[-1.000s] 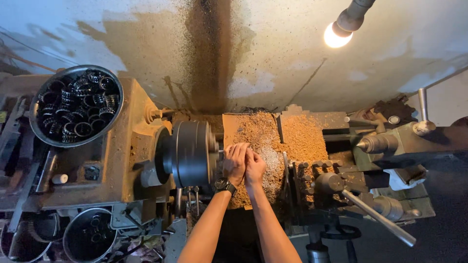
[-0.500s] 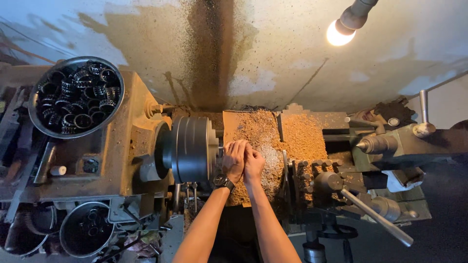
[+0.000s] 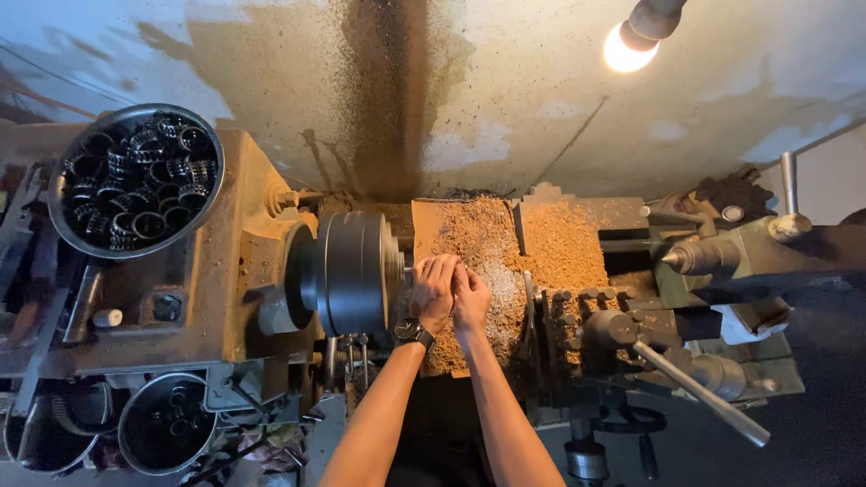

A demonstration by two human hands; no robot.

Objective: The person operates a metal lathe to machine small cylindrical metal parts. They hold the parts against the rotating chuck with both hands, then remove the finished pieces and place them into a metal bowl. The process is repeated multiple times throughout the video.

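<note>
Both my hands are together just right of the dark round lathe chuck [image 3: 347, 271]. My left hand [image 3: 435, 290], with a black wristwatch [image 3: 412, 332] on the wrist, has its fingers curled at the chuck's face. My right hand [image 3: 471, 298] presses against the left one, fingers bent. Whatever they hold is hidden between the fingers. Under the hands lies a bed of brown metal shavings [image 3: 505, 243].
A round pan of dark metal rings [image 3: 135, 180] sits on the headstock at left, and another bowl [image 3: 167, 435] stands lower left. The tool post [image 3: 613, 325] with its long lever [image 3: 699, 392] and the tailstock [image 3: 749, 252] are at right. A lit lamp [image 3: 631, 41] hangs above.
The view has shifted slightly. My hands stay together at the chuck face, with only small finger movement.
</note>
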